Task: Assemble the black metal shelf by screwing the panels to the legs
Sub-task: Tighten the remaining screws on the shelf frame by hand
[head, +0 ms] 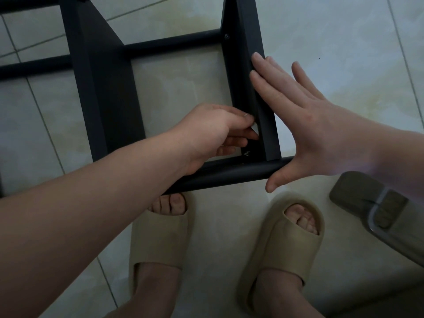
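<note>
Black metal shelf [107, 88] lies on the pale tiled floor [183, 83], just past two beige foam slippers [158, 239].
Round black bar [229, 175] nearest; left hand [211, 131] pinches a small pale piece [254, 129] inside the flat black side panel [247, 31], right hand [305, 125] presses outside, fingers straight; screw head [227, 36] beyond.

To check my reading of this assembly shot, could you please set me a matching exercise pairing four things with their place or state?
Things:
1 left hand
2 right hand
3 screw
4 slippers

States:
A on the feet
B flat against the outer side of the right panel
C seated high in that panel
D pinching a small pale piece at that panel's inner face

Pairs: 1-D; 2-B; 3-C; 4-A
</note>
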